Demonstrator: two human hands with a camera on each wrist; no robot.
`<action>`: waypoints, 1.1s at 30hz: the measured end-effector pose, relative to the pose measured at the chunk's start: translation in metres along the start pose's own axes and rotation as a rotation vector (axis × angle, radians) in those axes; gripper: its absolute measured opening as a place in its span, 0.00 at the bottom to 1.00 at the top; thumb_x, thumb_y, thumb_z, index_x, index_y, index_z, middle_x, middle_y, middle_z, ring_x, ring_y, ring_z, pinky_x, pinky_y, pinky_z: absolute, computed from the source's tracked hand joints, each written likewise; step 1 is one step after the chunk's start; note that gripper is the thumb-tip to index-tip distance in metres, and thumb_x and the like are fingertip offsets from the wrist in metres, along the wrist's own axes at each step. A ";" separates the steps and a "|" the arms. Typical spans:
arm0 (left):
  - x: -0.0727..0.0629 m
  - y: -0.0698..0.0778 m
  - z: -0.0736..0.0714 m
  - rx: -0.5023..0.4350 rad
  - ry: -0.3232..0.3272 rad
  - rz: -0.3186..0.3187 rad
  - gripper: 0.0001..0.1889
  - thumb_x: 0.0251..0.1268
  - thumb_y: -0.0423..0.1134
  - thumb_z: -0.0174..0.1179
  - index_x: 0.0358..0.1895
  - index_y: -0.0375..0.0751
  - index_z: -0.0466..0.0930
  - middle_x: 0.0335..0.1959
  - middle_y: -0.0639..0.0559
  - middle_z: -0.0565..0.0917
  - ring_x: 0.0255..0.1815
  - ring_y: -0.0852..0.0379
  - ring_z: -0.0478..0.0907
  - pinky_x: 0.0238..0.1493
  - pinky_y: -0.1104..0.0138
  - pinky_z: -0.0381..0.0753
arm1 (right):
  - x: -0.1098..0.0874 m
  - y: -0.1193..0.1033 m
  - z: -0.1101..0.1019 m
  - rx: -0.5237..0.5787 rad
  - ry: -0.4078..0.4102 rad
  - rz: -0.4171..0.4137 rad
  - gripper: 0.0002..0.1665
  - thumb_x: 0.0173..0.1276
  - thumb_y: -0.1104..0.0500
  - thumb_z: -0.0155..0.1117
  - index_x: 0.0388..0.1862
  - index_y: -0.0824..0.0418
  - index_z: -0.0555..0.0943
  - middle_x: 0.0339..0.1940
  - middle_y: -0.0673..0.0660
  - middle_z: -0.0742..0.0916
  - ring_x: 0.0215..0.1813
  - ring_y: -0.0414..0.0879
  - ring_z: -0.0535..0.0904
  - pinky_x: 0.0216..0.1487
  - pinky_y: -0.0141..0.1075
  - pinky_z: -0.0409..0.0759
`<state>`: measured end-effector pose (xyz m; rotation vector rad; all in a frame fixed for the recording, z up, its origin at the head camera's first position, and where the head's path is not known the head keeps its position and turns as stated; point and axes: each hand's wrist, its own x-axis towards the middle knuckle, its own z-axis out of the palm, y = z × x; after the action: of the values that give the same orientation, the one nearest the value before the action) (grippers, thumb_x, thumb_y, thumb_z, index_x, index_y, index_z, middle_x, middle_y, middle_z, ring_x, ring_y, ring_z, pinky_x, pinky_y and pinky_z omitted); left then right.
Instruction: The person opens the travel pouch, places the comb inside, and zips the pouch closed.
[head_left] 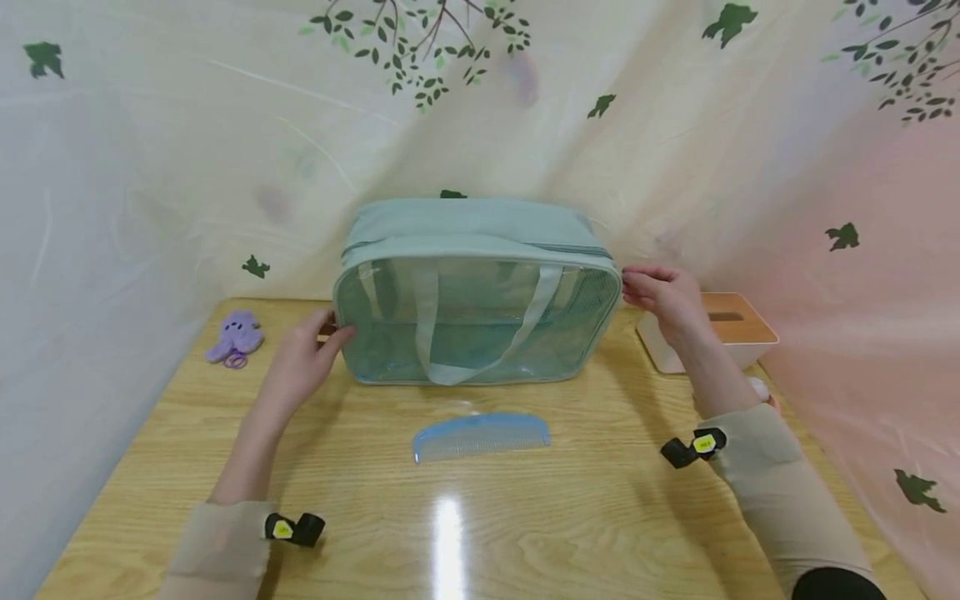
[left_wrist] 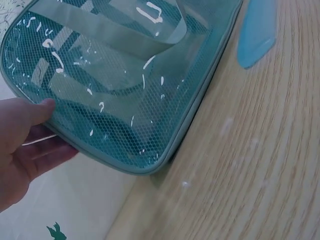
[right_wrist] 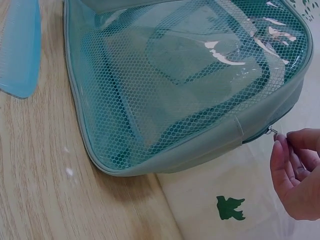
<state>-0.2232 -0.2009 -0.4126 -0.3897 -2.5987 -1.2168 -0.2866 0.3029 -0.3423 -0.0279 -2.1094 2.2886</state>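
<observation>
A pale green zippered bag (head_left: 480,225) with a clear front panel and two strap handles stands upright at the back of the table. My left hand (head_left: 300,360) holds its left side edge, thumb on the front panel and fingers round behind, as the left wrist view (left_wrist: 22,145) shows. At the opposite end, the thumb and fingertips of my right hand (head_left: 669,307) pinch the small metal zipper pull (right_wrist: 271,130) on the bag's side. The fingertips partly cover the pull. A blue comb (head_left: 480,435) lies on the table in front of the bag.
A purple octopus plush (head_left: 238,335) sits at the back left of the wooden table (head_left: 360,517). At the back right stands a white tissue box (head_left: 660,346) with a wooden lid, partly behind my right hand. A small white round object (head_left: 759,388) shows beside the right forearm.
</observation>
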 end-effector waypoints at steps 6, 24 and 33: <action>-0.001 0.011 0.003 -0.031 0.235 0.105 0.17 0.76 0.32 0.59 0.64 0.33 0.77 0.52 0.35 0.86 0.54 0.41 0.84 0.48 0.73 0.88 | -0.001 -0.011 0.000 -0.029 -0.007 0.011 0.08 0.72 0.66 0.67 0.35 0.56 0.89 0.31 0.47 0.92 0.32 0.37 0.88 0.39 0.26 0.90; -0.001 0.011 0.010 -0.021 0.369 0.213 0.15 0.73 0.27 0.60 0.59 0.29 0.80 0.51 0.32 0.86 0.50 0.37 0.86 0.47 0.96 0.71 | -0.001 -0.063 0.018 -0.452 -0.006 0.001 0.07 0.74 0.51 0.68 0.47 0.50 0.85 0.32 0.37 0.90 0.37 0.33 0.88 0.67 0.36 0.83; 0.000 0.009 0.013 -0.037 0.390 0.227 0.14 0.72 0.26 0.60 0.58 0.29 0.80 0.50 0.32 0.86 0.49 0.38 0.86 0.50 0.95 0.72 | -0.001 -0.081 0.034 -0.514 0.012 -0.044 0.08 0.73 0.56 0.68 0.46 0.58 0.86 0.30 0.40 0.90 0.34 0.34 0.87 0.42 0.23 0.89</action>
<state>-0.2216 -0.1855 -0.4144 -0.3964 -2.1425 -1.1338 -0.2859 0.2761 -0.2592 -0.0060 -2.5931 1.6583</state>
